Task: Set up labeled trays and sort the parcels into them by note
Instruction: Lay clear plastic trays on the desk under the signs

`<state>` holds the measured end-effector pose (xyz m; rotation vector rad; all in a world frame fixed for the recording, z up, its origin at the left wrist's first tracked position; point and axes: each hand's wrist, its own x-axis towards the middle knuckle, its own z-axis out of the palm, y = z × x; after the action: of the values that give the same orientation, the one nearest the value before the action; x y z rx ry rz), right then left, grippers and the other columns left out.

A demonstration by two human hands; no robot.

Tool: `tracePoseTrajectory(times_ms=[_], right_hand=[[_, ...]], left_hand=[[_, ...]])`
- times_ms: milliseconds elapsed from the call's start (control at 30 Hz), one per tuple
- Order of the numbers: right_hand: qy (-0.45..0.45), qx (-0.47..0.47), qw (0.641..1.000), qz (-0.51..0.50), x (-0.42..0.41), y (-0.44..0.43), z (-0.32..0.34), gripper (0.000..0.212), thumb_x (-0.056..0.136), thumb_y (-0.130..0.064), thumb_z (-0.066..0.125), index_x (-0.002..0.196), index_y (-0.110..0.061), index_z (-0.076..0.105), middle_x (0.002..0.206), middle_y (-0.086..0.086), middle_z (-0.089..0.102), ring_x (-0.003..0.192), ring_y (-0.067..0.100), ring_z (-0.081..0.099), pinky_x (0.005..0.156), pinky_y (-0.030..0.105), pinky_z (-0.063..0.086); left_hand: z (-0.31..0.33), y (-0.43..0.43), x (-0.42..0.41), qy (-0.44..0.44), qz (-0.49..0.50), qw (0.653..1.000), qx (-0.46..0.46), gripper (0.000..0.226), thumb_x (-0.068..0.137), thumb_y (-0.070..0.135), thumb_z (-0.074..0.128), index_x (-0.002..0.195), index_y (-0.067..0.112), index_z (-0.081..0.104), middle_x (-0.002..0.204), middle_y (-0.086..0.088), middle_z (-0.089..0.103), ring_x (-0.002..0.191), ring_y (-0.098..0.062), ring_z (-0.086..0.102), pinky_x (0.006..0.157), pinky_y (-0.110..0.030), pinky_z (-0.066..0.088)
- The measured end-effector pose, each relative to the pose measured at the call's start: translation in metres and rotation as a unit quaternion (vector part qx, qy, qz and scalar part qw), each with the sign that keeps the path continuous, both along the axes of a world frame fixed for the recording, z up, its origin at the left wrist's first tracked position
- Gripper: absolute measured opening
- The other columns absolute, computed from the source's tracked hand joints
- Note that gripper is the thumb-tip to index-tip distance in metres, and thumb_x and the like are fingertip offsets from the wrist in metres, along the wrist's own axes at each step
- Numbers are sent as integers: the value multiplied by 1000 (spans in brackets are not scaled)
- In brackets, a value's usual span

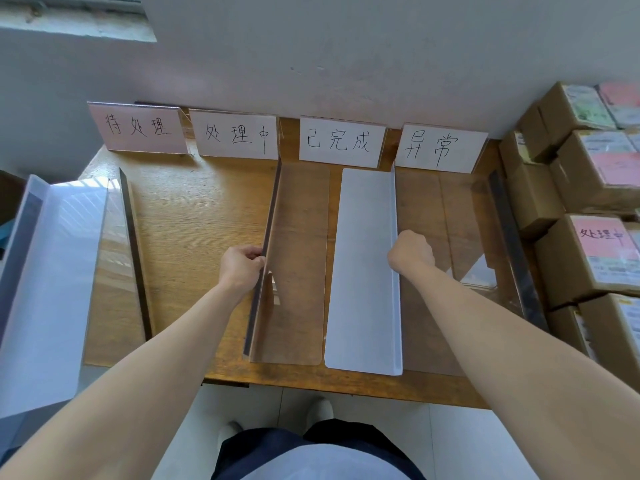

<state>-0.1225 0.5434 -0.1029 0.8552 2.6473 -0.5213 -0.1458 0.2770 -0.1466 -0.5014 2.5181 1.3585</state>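
Observation:
Four handwritten label signs stand along the back of the wooden table [194, 216]: a pink one [138, 129] at far left, then three white ones [236, 135], [341, 142], [439, 147]. Clear L-shaped acrylic dividers lie on the table. My left hand [240, 268] grips the upright wall of a clear divider [294, 265] in the middle. My right hand [412, 252] is closed on the upright wall of a white-covered divider [363, 271] beside it. Another clear divider [485, 244] lies at right, and one [114, 258] at left.
Cardboard parcels [588, 188] with pink and white notes are stacked at the right of the table. A large film-covered acrylic sheet [45, 278] leans off the table's left edge. A grey wall stands right behind the signs. My legs and shoes show below the front edge.

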Motion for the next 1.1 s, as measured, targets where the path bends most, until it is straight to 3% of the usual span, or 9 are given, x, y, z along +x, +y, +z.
tracePoseTrajectory(times_ms=[300, 567, 833, 1100], right_hand=[[55, 39, 997, 26, -5, -3, 9, 21, 90, 1, 47, 106, 0, 60, 111, 16, 62, 100, 30, 60, 71, 32, 47], [101, 20, 990, 97, -14, -16, 23, 29, 91, -1, 45, 118, -2, 56, 115, 16, 60, 100, 30, 58, 67, 27, 41], [113, 12, 986, 118, -13, -25, 27, 26, 92, -4, 48, 117, -4, 57, 112, 14, 61, 97, 27, 60, 71, 29, 47], [132, 14, 982, 135, -17, -40, 34, 21, 93, -6, 50, 113, -7, 58, 107, 11, 62, 92, 22, 60, 70, 27, 46]], left_hand=[[2, 0, 1, -5, -4, 1000, 8, 28, 91, 10, 60, 119, 10, 63, 115, -7, 64, 108, -21, 57, 98, -35, 46], [4, 8, 1, -6, -13, 1000, 5, 28, 91, 10, 59, 120, 8, 63, 117, -9, 63, 109, -23, 57, 92, -32, 45], [1, 11, 4, 2, 39, 999, -12, 28, 94, 6, 52, 119, 7, 62, 122, -10, 62, 114, -25, 56, 100, -37, 44], [5, 9, 1, 9, 30, 998, -49, 26, 94, 6, 51, 117, 6, 64, 116, -12, 64, 106, -27, 59, 90, -33, 48]])
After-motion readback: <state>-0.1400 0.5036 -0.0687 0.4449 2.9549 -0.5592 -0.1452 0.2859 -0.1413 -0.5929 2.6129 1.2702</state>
